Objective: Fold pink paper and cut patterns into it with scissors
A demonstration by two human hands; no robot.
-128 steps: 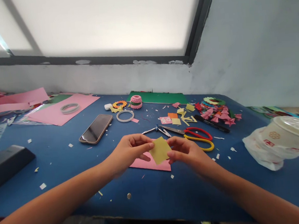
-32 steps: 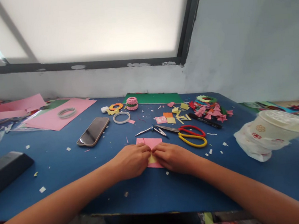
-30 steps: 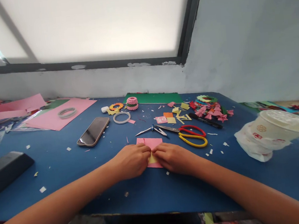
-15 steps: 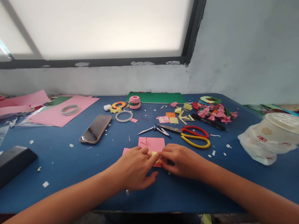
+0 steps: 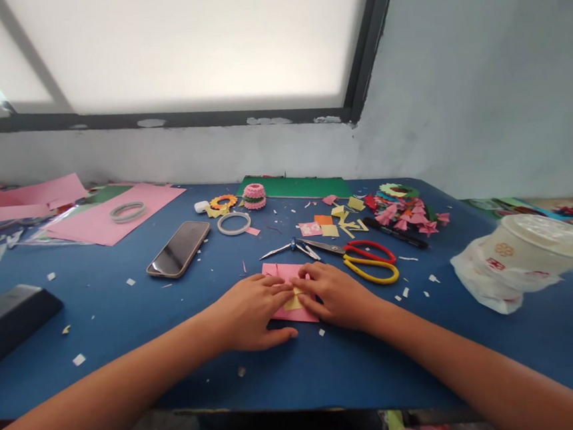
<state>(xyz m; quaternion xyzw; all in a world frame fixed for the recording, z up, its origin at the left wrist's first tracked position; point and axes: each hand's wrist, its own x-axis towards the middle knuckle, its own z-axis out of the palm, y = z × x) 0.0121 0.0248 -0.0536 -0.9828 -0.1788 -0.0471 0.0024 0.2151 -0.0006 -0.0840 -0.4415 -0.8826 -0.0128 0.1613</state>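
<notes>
Pink paper (image 5: 295, 314) lies on the blue table in front of me, with a small yellow piece of paper (image 5: 293, 301) on top of it. My left hand (image 5: 257, 311) rests palm down over the paper's left part, fingers stretched out and thumb apart. From the other side, the fingertips of my right hand (image 5: 336, 294) press on the paper by the yellow piece, fingers slightly bent and spread. Both hands partly cover the paper. Just beyond lie a pair of compasses (image 5: 293, 244) and scissors (image 5: 371, 261) with red and yellow handles.
A phone (image 5: 179, 250), a tape roll (image 5: 234, 223) and pink ring-shaped paper pieces (image 5: 254, 196) lie further back. Folded paper pieces (image 5: 406, 211) are heaped behind a black pen (image 5: 398, 233). A lidded cup (image 5: 525, 247) in a plastic bag stands at right, a dark box (image 5: 15, 322) at left.
My left fingers have flattened out over the pink paper. My right fingers have loosened from a tighter curl and spread onto it. More of the yellow piece shows between the hands.
</notes>
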